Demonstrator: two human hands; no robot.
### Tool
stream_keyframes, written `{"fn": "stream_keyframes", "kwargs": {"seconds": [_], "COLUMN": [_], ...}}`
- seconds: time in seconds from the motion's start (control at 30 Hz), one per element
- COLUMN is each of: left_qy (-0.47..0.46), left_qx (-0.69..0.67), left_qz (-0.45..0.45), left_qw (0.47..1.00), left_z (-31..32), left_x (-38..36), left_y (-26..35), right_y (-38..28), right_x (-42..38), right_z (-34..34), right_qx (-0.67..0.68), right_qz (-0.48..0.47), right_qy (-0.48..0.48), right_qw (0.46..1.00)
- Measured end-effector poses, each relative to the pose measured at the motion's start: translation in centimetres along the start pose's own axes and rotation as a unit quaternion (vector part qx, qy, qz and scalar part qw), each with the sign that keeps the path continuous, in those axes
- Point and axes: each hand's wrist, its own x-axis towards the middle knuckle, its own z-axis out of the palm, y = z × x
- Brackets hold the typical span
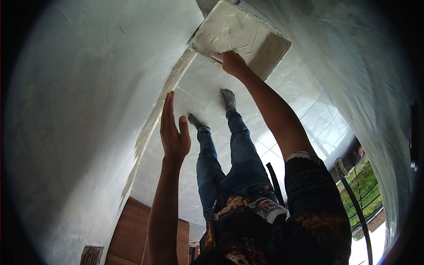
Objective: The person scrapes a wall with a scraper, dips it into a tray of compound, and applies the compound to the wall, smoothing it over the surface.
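While the tray [240,33] of white plaster lay on the tiled floor [304,115] at the foot of the wall [79,110], the right hand [232,62] gripped its near rim. The left hand [174,132] hung open, fingers straight, above the floor's edge. The tray seemed to be getting positioned, and shifting it would call for a level, steady hold.

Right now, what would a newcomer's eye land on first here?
First, the square tray smeared with white paste at top centre, its edge gripped by the right hand. Lower left of it, the left hand is spread open beside the white wall. Between the arms, jeans-clad legs stretch over pale floor tiles.
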Motion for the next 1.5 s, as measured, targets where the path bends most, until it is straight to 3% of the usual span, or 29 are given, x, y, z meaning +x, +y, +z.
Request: {"fn": "stream_keyframes", "kwargs": {"seconds": [0.07, 0.2, 0.4, 0.53, 0.6, 0.73, 1.07, 1.27, 1.33, 1.37, 1.43, 1.5], "left_qy": [0.007, 0.009, -0.003, 0.002, 0.007, -0.001, 0.001, 0.002, 0.002, 0.001, 0.004, 0.006], "left_qx": [-0.003, -0.005, -0.005, -0.007, -0.011, -0.007, -0.004, -0.013, -0.014, -0.015, -0.016, -0.017], "left_qz": [0.014, 0.008, 0.01, 0.008, 0.008, 0.006, -0.012, -0.008, -0.006, -0.004, 0.002, 0.008], "left_qw": [1.0, 1.0, 1.0, 1.0, 1.0, 1.0, 1.0, 1.0, 1.0, 1.0, 1.0, 1.0], "left_z": [0.0, 0.2, 0.9, 0.5, 0.5, 0.6, 0.2, 0.3, 0.3, 0.3, 0.3, 0.3], "left_x": [0.1, 0.4, 0.4, 0.6, 0.7, 0.4, -0.1, -0.3, -0.3, -0.3, -0.4, -0.3], "left_y": [-0.1, -0.3, -0.8, -0.7, -1.1, -1.4, -1.9, -1.8, -1.7, -1.6, -1.6, -1.4], "right_y": [0.2, -0.5, -0.2, 0.0, 0.8, 0.3, 1.4, 0.9, 0.9, 1.0, 1.7, 4.8], "right_x": [-0.2, -0.9, -0.4, 0.4, 1.4, 1.2, 0.1, 0.5, 0.9, 1.2, 1.9, 2.9], "right_z": [-1.2, -4.3, -1.1, -4.7, -4.4, -4.2, -2.1, -2.8, -4.1, -4.7, -6.1, -6.7], "right_qx": [-0.014, -0.02, 0.025, -0.03, 0.014, 0.0, -0.041, -0.044, -0.056, -0.057, 0.005, 0.078], "right_qz": [-0.011, 0.067, 0.017, -0.004, 0.065, -0.014, -0.059, -0.058, -0.038, -0.039, 0.05, 0.059], "right_qy": [-0.035, -0.011, 0.013, -0.041, 0.006, -0.009, 0.003, -0.038, -0.131, -0.129, -0.225, -0.256], "right_qw": [0.999, 0.997, 0.999, 0.999, 0.998, 1.0, 0.997, 0.997, 0.989, 0.989, 0.973, 0.962]}}
